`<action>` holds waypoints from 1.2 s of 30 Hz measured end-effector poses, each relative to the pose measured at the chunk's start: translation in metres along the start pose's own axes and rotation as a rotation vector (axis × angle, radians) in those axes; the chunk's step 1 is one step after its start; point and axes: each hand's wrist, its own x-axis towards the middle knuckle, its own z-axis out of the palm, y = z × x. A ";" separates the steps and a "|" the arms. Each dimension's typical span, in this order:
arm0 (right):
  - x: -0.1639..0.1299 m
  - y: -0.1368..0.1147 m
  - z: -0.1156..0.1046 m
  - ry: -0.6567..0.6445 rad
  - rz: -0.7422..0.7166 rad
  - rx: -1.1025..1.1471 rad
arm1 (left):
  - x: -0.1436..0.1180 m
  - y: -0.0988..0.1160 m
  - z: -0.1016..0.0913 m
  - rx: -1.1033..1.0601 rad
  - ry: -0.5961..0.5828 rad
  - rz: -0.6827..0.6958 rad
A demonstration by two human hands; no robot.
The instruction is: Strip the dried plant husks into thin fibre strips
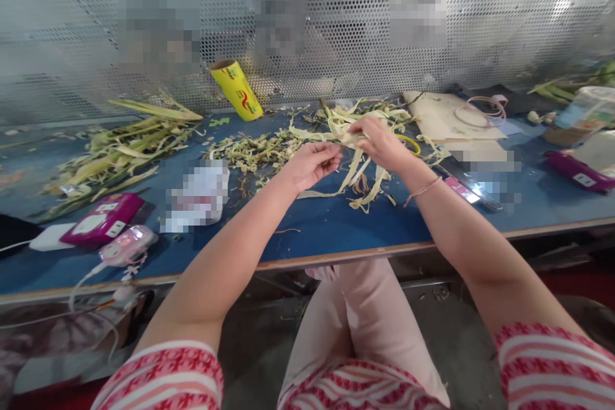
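Strips (358,170) of pale husk hang between both hands — left hand (312,163) and right hand (382,141), each grip pinched on them.

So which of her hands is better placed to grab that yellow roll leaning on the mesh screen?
Probably the left hand. The yellow roll of film stands on its side of the blue table, while the right hand is busy among the pale leaf strips farther away.

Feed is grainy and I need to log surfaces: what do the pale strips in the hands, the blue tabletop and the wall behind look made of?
The pale yellow-green strips held by both hands look like fibrous plant leaf, matte and limp, curling at the ends. The blue tabletop seems a smooth painted or laminated board; a bare wood-coloured edge shows. The silvery back wall looks like perforated sheet metal, with regular round holes and a dull sheen.
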 end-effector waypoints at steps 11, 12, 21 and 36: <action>-0.017 0.045 -0.026 -0.691 0.616 -0.387 | 0.019 0.017 -0.040 0.126 0.274 0.550; -0.017 0.046 -0.027 -0.680 0.614 -0.396 | 0.020 0.016 -0.039 0.050 0.289 0.522; -0.023 0.064 -0.046 -0.444 0.695 -0.080 | 0.017 -0.001 -0.020 -0.095 0.294 0.183; -0.016 0.062 -0.021 -0.112 0.659 0.099 | 0.015 -0.002 -0.017 0.041 0.262 0.151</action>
